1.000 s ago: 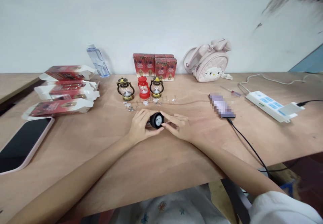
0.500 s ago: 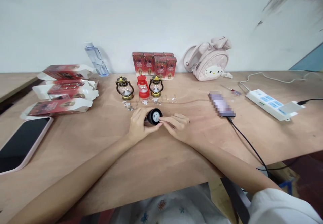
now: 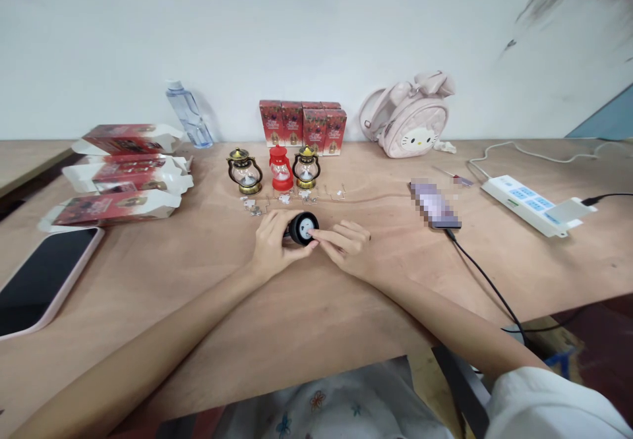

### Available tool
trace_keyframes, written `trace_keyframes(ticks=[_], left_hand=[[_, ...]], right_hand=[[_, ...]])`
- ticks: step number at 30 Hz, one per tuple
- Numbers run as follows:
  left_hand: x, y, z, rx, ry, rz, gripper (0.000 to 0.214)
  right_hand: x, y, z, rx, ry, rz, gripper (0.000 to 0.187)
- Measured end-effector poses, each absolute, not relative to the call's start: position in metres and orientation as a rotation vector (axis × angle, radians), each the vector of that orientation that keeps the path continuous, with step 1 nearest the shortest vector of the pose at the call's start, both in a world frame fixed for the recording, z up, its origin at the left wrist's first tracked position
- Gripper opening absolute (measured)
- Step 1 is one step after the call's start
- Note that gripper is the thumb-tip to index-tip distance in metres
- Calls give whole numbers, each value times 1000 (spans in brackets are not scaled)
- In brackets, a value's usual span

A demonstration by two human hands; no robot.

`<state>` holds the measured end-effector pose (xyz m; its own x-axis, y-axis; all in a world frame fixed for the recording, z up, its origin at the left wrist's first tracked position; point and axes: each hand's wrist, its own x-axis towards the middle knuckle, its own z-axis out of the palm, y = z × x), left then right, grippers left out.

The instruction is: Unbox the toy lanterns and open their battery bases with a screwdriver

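The black lamp point(image 3: 295, 230) is at the middle of the table point(image 3: 277, 333), between the two hands. The left hand point(image 3: 271, 241) is around it from the left side, with the thumb on the near side and the other fingers on the far side, so it is held firmly. The lamp seems to lie tilted on its side: its long axis runs roughly left to right, and its round end with a pale disc point(image 3: 306, 227) faces to the right and near. This end points to the right hand point(image 3: 347, 244), whose thumb and first finger are almost together, the fingertips at the disc. I cannot tell if they pinch some small thing there. The left hand covers most of the lamp's body, and the marks on the disc are too small to read.
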<state>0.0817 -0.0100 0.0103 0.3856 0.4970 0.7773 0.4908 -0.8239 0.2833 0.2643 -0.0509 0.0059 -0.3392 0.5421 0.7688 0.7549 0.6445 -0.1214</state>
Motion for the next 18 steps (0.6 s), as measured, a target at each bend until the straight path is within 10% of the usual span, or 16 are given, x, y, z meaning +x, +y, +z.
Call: trace_keyframes(ticks=[18], left_hand=[[81,-7,8,2544,991,1475,43]], right_hand=[[262,-51,5,-1021,-1940,-296,22]])
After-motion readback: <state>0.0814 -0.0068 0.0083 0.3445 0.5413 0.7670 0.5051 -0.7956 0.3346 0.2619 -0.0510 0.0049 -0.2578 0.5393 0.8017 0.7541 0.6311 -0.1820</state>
